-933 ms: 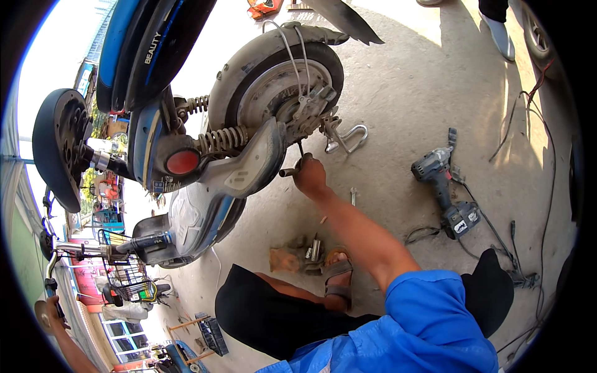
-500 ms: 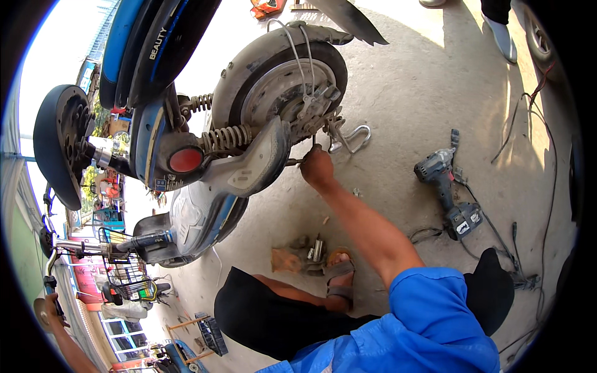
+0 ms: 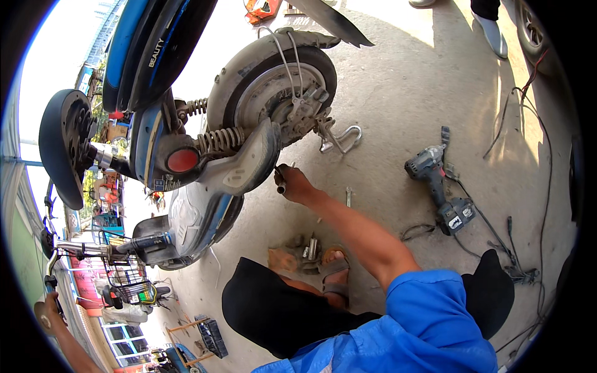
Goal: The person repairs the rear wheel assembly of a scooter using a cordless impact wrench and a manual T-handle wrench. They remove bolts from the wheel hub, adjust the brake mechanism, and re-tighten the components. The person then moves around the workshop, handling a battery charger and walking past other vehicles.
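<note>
My right hand (image 3: 298,185) reaches out from a blue sleeve and is shut on a small metal tool (image 3: 281,184). It sits just below the grey plastic cover (image 3: 245,165) of a blue scooter, close to the rear wheel (image 3: 273,87) and its kickstand (image 3: 341,138). At the lower-left rim a bare arm that appears to be mine ends in my left hand (image 3: 45,314), closed around a dark handlebar (image 3: 48,261). My knee in black trousers and a sandalled foot (image 3: 333,273) are below the right arm.
A cordless impact driver (image 3: 438,186) lies on the concrete to the right among black cables (image 3: 516,124). A small wrench (image 3: 348,197) and loose metal parts (image 3: 308,248) lie by my foot. Another person's shoes (image 3: 491,31) stand at the top right.
My right hand has drawn back a little, down and left from the wheel hub, still gripping the tool. The left hand has stayed put.
</note>
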